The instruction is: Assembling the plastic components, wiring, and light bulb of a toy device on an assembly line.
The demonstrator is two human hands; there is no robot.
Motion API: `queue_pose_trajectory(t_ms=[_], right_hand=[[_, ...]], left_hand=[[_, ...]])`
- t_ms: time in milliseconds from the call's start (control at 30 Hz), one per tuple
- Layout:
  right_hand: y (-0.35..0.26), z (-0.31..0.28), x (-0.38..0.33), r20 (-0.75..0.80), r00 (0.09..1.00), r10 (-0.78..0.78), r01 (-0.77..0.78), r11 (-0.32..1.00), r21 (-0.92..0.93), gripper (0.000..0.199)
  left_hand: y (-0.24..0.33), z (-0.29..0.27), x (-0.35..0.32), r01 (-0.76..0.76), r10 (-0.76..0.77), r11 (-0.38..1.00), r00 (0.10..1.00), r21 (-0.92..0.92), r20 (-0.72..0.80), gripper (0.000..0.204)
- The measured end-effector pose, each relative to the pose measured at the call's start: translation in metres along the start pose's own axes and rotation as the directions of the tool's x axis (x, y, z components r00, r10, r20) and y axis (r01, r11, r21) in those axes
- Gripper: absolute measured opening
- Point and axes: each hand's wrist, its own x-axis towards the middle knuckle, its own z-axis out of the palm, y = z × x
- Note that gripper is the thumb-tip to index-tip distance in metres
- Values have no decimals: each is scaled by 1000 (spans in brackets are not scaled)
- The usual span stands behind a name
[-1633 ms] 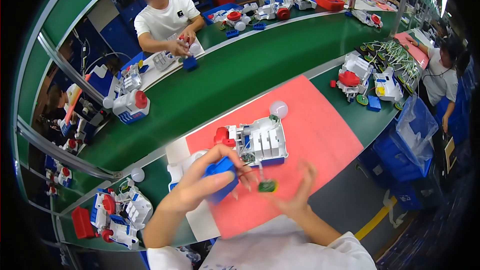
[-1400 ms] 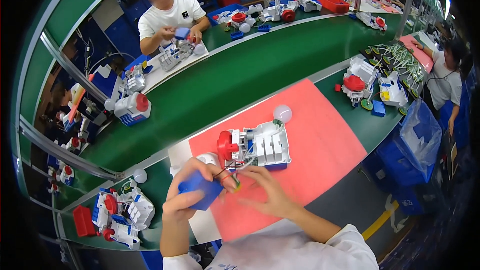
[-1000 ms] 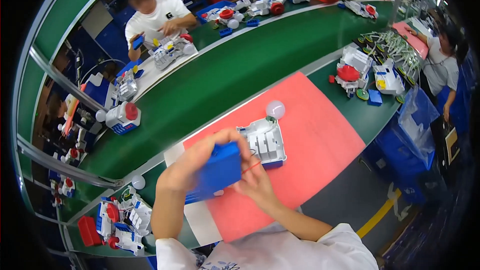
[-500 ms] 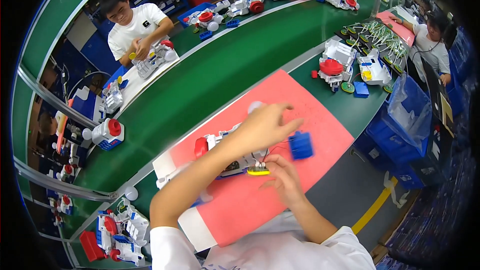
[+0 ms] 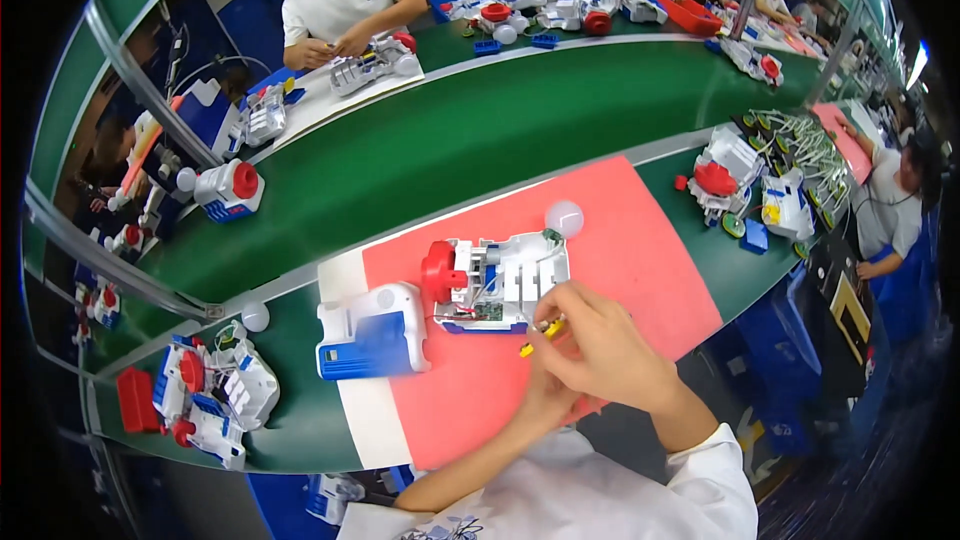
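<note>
My right hand (image 5: 620,352) pinches a small yellow part (image 5: 548,332) at the lower right edge of an open white toy housing (image 5: 530,270). Below it my left hand (image 5: 548,398) is curled close to the same part. Most of its fingers are behind the right hand, so what they hold is hidden. The housing shows wires, a circuit board (image 5: 488,312), a red knob (image 5: 438,273) at its left and a white ball (image 5: 564,219) at its upper right corner. Left of it lies a white-and-blue cover half (image 5: 372,332).
A red mat (image 5: 650,250) lies under the work on the green bench. Loose assemblies (image 5: 215,390) and a red box (image 5: 137,400) stand at the left; more assemblies (image 5: 730,175) are at the right. Across the green belt (image 5: 480,110), a person (image 5: 350,10) handles a similar housing.
The view has shifted, showing the housing uncovered. My left hand has drawn back from above it to beneath my right hand. The blue block is gone from its spot on the mat.
</note>
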Motion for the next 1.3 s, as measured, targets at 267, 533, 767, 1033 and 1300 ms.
queue_pose_trajectory(t_ms=[267,533,767,1033,1300], right_hand=[[-2,-19,49,254,967,-16,18,1000,-4,23],[46,-32,51,514,825,236,-509,706,493,18],[111,-27,18,467,830,304,-523,137,841,31],[46,19,-12,128,872,472,-380,489,785,62],[52,-1,0,198,897,395,-437,725,533,33]], left_hand=[[20,-19,42,509,-507,785,855,-353,108,24],[46,-75,-2,329,-329,944,944,-9,-37,13],[90,-123,37,276,-368,798,927,536,72,15],[75,-99,58,-41,-164,804,944,593,286,16],[70,-80,47,-239,-100,687,905,687,414,11]])
